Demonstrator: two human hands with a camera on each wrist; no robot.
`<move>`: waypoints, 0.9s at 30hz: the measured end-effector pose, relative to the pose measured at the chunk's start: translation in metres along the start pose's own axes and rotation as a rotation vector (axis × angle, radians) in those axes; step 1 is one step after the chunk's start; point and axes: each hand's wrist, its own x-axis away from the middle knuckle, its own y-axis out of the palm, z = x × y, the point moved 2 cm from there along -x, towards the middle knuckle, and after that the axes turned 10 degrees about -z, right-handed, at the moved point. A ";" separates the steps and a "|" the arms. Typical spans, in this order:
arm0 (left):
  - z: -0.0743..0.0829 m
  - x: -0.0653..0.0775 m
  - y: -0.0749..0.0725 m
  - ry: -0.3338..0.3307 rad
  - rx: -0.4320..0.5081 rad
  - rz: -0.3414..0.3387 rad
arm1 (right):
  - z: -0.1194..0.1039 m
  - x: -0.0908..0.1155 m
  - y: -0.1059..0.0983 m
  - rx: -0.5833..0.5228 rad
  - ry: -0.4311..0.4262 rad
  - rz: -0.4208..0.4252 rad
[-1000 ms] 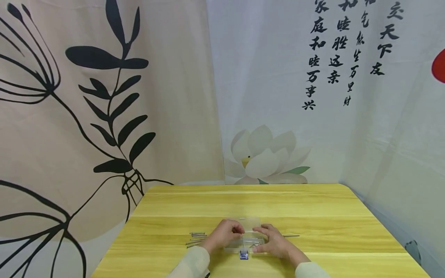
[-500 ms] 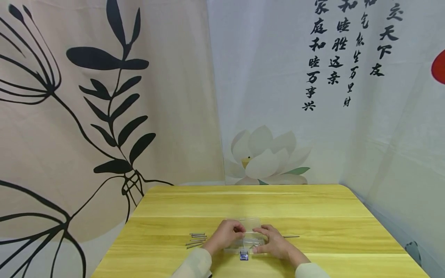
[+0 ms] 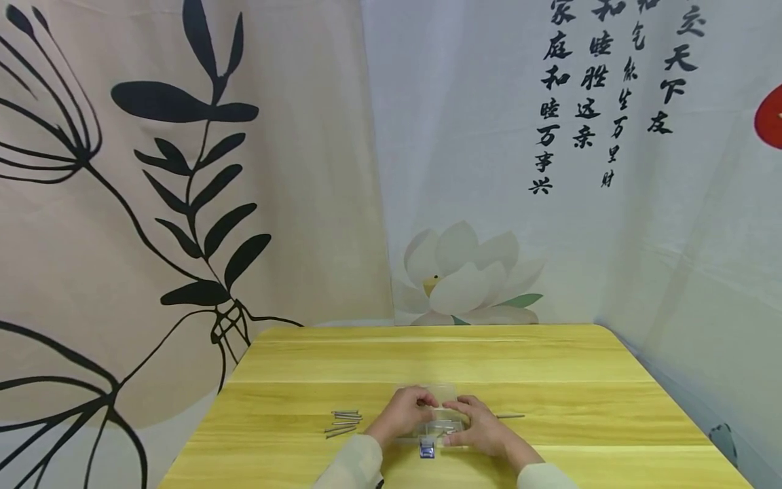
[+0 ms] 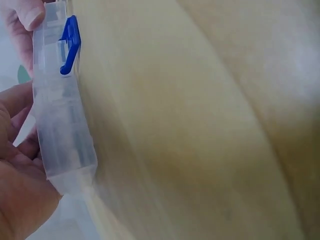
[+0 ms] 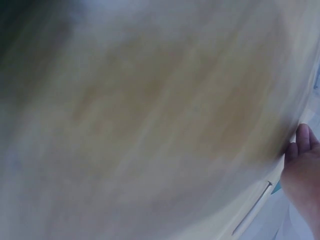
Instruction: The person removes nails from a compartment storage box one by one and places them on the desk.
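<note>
A clear plastic compartment box point(image 4: 65, 130) sits on the table with its clear lid point(image 3: 444, 392) raised at the back. The blue latch point(image 3: 427, 448) hangs at the front. My right hand point(image 3: 487, 429) holds the box's right end, thumb at the front wall and fingers toward the back. Over the left compartments, my left hand point(image 3: 402, 411) has its fingers bent and fingertips drawn together. I cannot tell whether something is pinched between them. Small metal pieces show inside the box, partly hidden by the hands.
Several metal nails point(image 3: 344, 422) lie on the wooden table point(image 3: 293, 360) left of the left hand. A single nail point(image 3: 512, 415) lies behind the right wrist, its head visible in the right wrist view. A printed curtain point(image 3: 330, 204) hangs behind the table.
My left hand has shifted slightly right over the box, covering more of its left part. The right hand keeps its hold. The head view has moved slightly.
</note>
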 end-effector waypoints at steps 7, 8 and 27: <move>-0.001 -0.002 -0.004 -0.064 0.034 -0.032 | 0.000 -0.001 0.000 0.010 0.000 0.007; -0.001 -0.002 -0.004 -0.069 0.026 -0.038 | 0.000 0.000 0.000 0.009 -0.002 0.007; -0.011 -0.013 -0.018 -0.011 -0.070 -0.203 | 0.001 -0.001 0.000 -0.001 0.004 0.000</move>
